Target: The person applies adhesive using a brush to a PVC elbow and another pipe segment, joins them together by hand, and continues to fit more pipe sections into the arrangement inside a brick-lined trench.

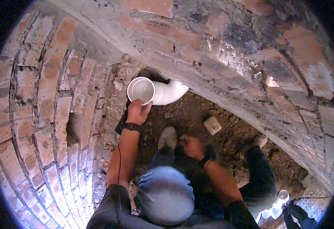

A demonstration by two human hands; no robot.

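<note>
A white plastic pipe elbow (167,93) comes out of a hole at the foot of the brick wall, with its wide socket mouth facing up. My left hand (137,112) grips the near rim of that socket, thumb and fingers closed on the edge. Lower and to the right, my right hand (193,147) is held over the dirt beside my shoe (168,137). Its fingers are curled together, and whatever may be between them is too small and dark to make out. A small cream square container (212,125) with a round cap lies on the soil beyond it.
Brick walls rise at the left (56,84) and far right (243,65), meeting behind the pipe. Loose dirt (197,108) covers the narrow floor. White pipe fittings (277,204) and dark cloth-like items (298,215) lie at lower right. My bent knee (167,194) fills the near middle.
</note>
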